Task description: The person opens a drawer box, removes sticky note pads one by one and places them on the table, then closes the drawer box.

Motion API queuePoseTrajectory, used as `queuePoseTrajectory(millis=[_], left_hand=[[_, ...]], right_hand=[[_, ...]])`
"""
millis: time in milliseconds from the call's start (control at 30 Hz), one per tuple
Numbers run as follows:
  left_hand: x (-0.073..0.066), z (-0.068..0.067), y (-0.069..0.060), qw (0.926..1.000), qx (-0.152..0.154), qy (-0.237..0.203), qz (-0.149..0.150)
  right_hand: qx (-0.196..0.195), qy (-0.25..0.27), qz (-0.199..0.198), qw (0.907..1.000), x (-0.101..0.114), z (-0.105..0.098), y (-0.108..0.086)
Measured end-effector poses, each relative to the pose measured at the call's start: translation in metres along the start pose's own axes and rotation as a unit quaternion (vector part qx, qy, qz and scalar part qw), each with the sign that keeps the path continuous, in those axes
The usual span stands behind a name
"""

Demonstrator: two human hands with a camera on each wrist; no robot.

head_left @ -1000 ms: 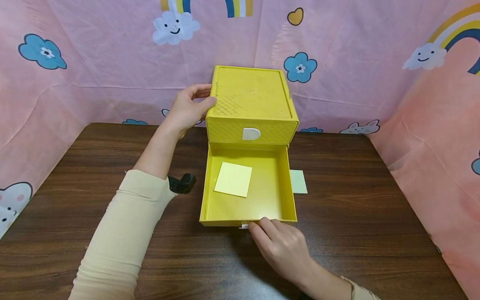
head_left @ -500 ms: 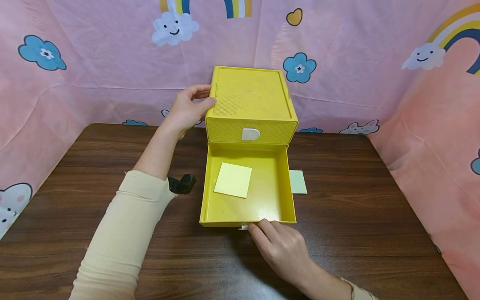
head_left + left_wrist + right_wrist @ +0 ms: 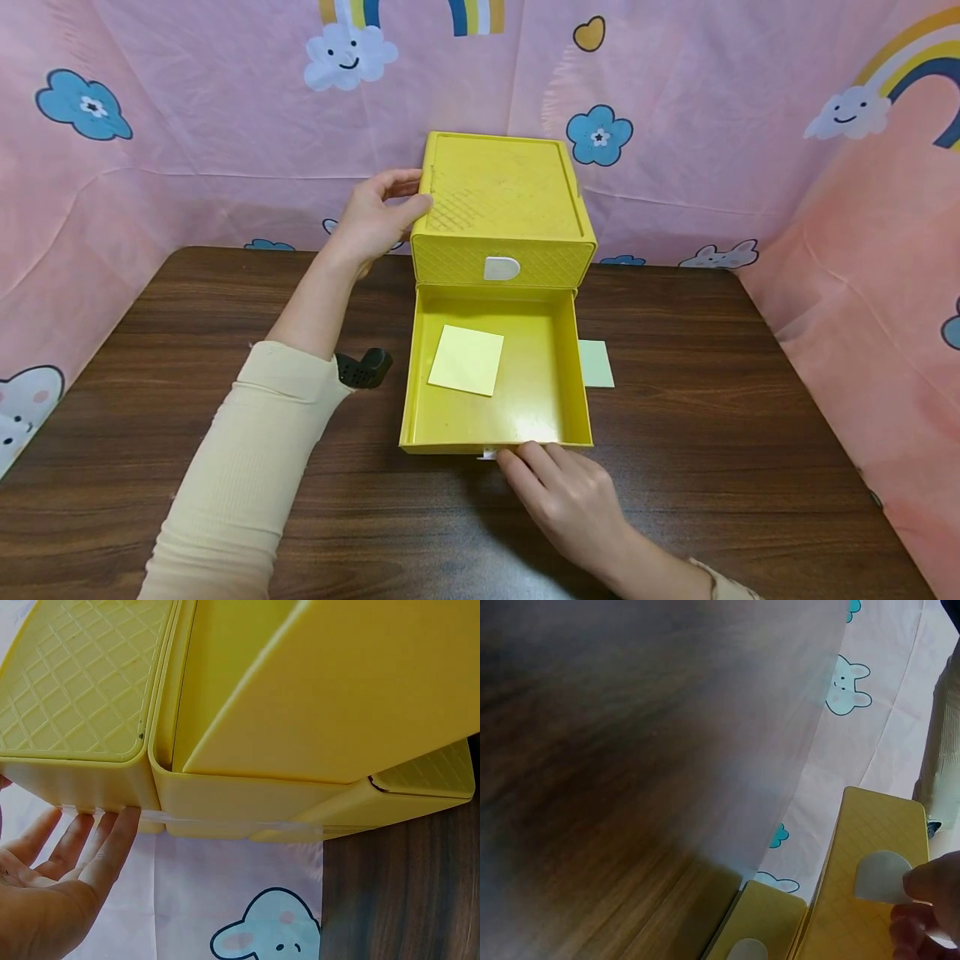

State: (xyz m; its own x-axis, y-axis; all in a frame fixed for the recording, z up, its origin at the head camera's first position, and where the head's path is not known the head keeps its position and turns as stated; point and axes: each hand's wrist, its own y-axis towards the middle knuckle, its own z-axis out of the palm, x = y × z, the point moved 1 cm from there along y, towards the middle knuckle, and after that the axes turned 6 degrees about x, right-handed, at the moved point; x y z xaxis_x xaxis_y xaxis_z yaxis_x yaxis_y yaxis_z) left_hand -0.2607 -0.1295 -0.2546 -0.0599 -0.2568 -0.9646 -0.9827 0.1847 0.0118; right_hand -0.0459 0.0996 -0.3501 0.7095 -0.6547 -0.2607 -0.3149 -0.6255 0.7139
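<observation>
A yellow box of stacked drawers stands at the back of the table. Its top drawer front is closed, and the drawer below it is pulled far out. Inside that drawer, toward its left, lies a pale yellow sticky note pad. My left hand rests on the box's left side, thumb at the top edge; in the left wrist view its extended fingers press the side wall. My right hand pinches the white drawer handle, with the thumb against it.
A pale green sticky note lies partly hidden beside the drawer's right wall. The dark wooden table extends on both sides. A pink patterned cloth hangs closely behind the box. Another closed drawer front shows below the pulled one.
Almost nothing differs: both hands, the box and the pulled-out drawer keep their places, apart from a very slight shift of my right hand.
</observation>
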Motion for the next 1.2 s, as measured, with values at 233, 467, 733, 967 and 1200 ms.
queuePoseTrajectory(millis=[233,467,733,967,1200], left_hand=[[-0.002,0.000,-0.002,1.0000,0.002,-0.002,-0.001],[-0.001,-0.001,-0.002,1.0000,0.006,-0.001,0.001],[-0.001,-0.001,-0.001,0.9999,0.004,-0.011,0.002],[-0.001,0.000,-0.001,1.0000,0.002,-0.007,0.001],[0.000,0.000,-0.001,1.0000,0.002,0.003,0.005]], right_hand=[[0.016,0.004,0.001,0.9999,0.000,-0.004,0.000],[0.024,-0.002,0.003,0.9997,-0.001,-0.010,0.002],[0.022,0.023,-0.009,0.9995,-0.007,-0.017,0.007],[0.055,0.057,-0.026,0.9965,-0.014,-0.025,0.013],[0.094,0.084,-0.038,0.9913,-0.021,-0.027,0.015]])
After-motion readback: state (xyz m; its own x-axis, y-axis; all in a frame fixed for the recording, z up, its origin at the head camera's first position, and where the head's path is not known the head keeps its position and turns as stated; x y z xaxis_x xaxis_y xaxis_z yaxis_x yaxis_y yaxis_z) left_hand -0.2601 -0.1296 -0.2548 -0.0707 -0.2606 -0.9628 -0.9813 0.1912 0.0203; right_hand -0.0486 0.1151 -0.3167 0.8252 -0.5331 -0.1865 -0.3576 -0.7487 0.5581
